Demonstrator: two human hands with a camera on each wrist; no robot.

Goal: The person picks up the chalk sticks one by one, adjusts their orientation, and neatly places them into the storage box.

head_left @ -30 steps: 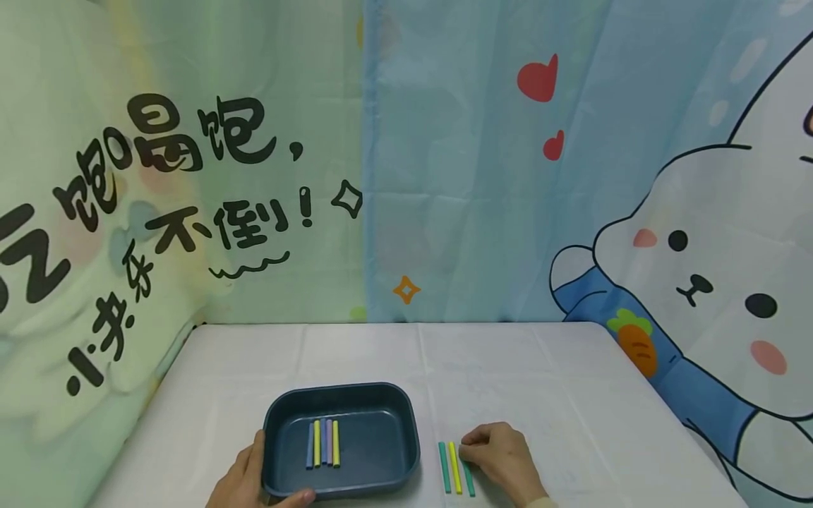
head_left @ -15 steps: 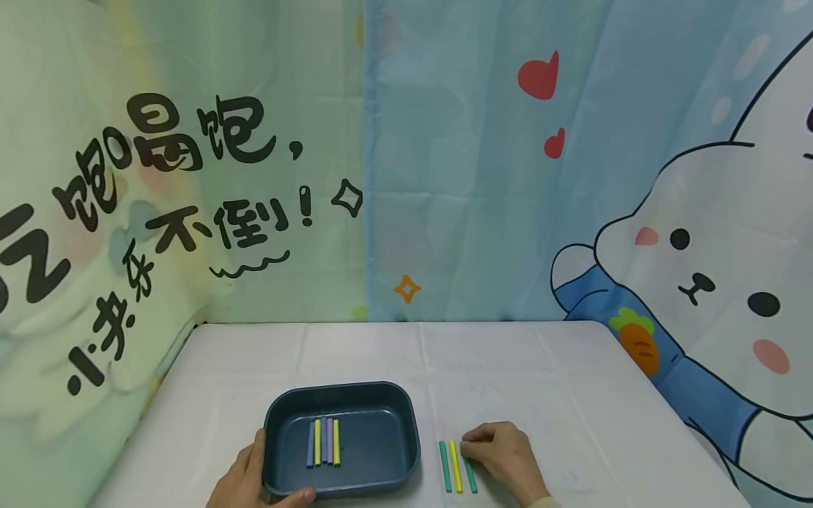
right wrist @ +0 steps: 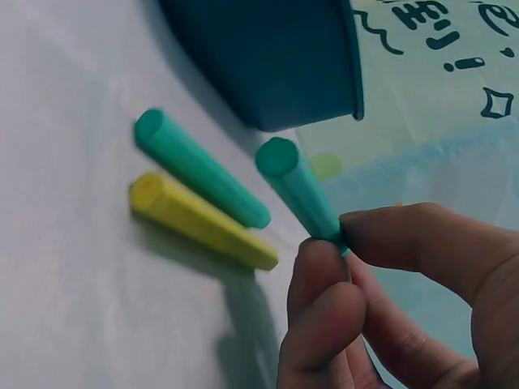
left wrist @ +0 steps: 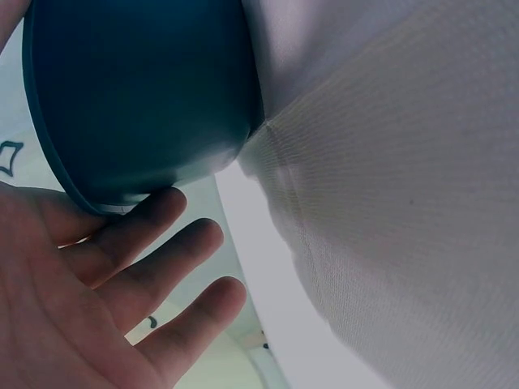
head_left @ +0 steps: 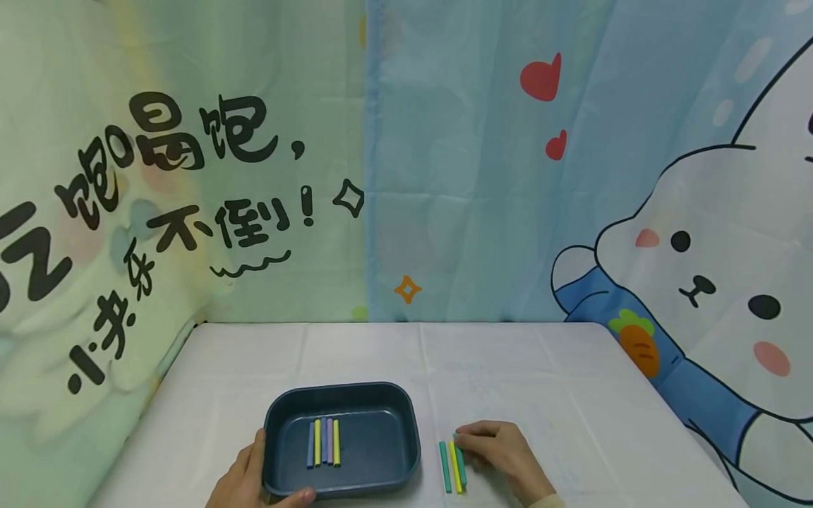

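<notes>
My right hand [head_left: 502,455] pinches a green chalk stick [right wrist: 300,190] by its far end between thumb and fingertips. The stick slants above the cloth in the right wrist view. Left of it lie a yellow chalk stick [head_left: 456,469] and another green chalk stick [head_left: 445,467], side by side. My left hand [head_left: 244,476] is at the near left corner of a dark blue tray [head_left: 401,476], thumb along the front and fingers at the left side. In the left wrist view those fingers [left wrist: 174,263] look mostly straight, some touching the tray's outer wall.
Several blue, purple and yellow chalk sticks [head_left: 323,443] lie in a row inside the tray. A white cloth [head_left: 508,374] covers the table. Behind it hangs a printed curtain [head_left: 444,176] with lettering and a rabbit.
My right hand has moved slightly left and lifted the green chalk stick, bringing it over beside the yellow one. The left hand and tray hold still.
</notes>
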